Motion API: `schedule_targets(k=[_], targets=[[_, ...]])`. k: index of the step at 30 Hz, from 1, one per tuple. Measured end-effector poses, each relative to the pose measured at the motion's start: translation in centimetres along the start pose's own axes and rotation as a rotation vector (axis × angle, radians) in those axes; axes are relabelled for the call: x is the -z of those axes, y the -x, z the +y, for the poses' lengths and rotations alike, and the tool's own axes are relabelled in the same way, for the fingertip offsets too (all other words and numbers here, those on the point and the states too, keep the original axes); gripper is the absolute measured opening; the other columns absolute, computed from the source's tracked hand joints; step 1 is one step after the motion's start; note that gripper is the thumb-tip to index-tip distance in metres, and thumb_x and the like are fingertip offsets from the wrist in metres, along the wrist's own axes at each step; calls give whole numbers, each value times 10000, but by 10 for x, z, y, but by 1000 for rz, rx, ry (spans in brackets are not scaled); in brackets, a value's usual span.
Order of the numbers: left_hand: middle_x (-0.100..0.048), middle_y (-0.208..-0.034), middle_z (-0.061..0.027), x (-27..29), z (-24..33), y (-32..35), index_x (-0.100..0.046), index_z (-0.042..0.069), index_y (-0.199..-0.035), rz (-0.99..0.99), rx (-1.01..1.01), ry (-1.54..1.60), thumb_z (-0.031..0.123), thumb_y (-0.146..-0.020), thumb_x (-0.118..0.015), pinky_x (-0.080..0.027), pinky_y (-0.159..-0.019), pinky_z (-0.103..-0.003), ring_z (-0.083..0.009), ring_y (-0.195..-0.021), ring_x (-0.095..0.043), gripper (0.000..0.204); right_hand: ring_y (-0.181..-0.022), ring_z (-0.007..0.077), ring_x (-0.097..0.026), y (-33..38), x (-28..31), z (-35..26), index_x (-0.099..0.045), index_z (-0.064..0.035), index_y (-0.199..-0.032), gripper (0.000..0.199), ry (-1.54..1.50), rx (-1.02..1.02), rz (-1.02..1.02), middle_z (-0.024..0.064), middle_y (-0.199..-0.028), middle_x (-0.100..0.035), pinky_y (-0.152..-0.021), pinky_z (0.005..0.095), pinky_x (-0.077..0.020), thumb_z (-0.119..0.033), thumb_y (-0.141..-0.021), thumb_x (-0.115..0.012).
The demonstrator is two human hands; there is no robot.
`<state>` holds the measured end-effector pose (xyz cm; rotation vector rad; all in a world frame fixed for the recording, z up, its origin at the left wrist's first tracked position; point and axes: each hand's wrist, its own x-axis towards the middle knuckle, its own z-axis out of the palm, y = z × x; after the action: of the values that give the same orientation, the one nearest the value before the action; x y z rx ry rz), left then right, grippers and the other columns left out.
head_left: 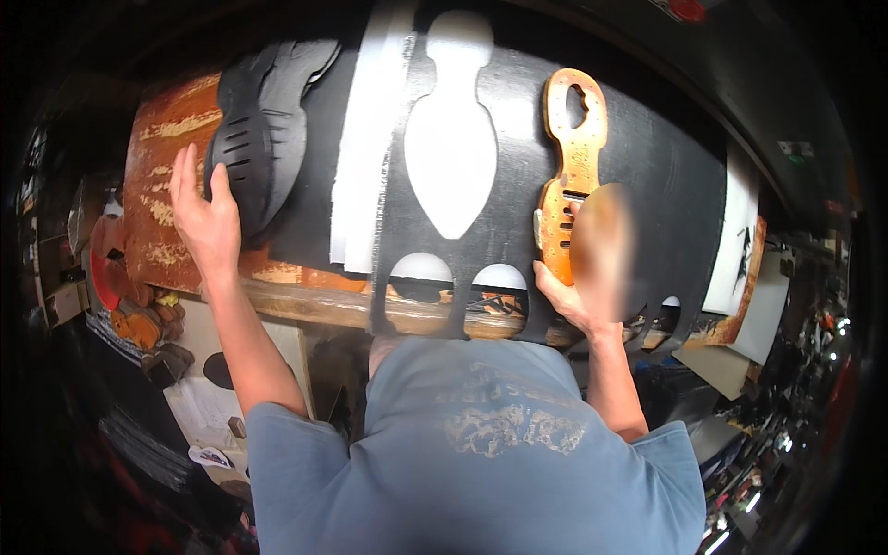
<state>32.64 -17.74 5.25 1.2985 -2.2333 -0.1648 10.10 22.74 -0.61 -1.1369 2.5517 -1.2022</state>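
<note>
My right hand [580,303] holds the lower part of an orange-brown, sole-shaped cutting die [578,162], which lies on a black sheet [518,157]. The die has a hole at its far end and several slots near my fingers; a blurred patch hides part of this hand. Left of the die, a sole-shaped cut-out in the sheet shows white beneath. My left hand [209,227] is open, fingers stretched, beside a pile of black slotted sole pieces [245,143] at the left. Whether it touches the pile, I cannot tell.
A white board [363,166] lies between the pile and the cut-out. Rounded cut-outs notch the sheet's near edge, above the wooden table edge [305,302]. Orange and red pieces [134,319] are stacked at the lower left. Another white board [735,236] lies at the right.
</note>
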Motion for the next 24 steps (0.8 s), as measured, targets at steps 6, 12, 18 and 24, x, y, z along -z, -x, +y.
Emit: schedule_targets(k=[6,12,18,24], targets=[[-571,-1597,-181,-21,89,79,-587,6,-1534,-293,-271,617,51,-1046,-639,-375,-1278,-442,-311,-1506,-513,492,-1396,465,-504,-4,12,-11,-717,-89,-1395,822,-33,9,31,347,-1604,-425,-1155,537,-453,-206,-606,-917],[-486,-1626,-287,-65,146,138,-613,-74,-1452,-420,-624,267,283,-963,-790,-273,-1289,-607,-452,-1588,-358,630,-1469,416,-506,-38,2,-21,-717,-70,-1401,809,-35,72,78,292,-1626,-456,-1207,499,-423,-214,-637,-941],[-464,-1654,-268,-69,141,138,-594,-13,-1483,-421,-595,346,226,-922,-850,-262,-1283,-616,-443,-1583,-377,661,-1321,514,-507,-66,-30,-25,-718,-103,-1361,777,84,95,97,356,-1527,-458,-1078,575,-501,-240,-615,-886],[-469,-1630,-303,-70,140,141,-641,-49,-1413,-410,-619,333,265,-937,-821,-264,-1284,-619,-465,-1584,-354,598,-1338,517,-499,-62,-32,-26,-717,-114,-1366,786,94,60,100,349,-1560,-435,-1094,578,-495,-245,-611,-891]])
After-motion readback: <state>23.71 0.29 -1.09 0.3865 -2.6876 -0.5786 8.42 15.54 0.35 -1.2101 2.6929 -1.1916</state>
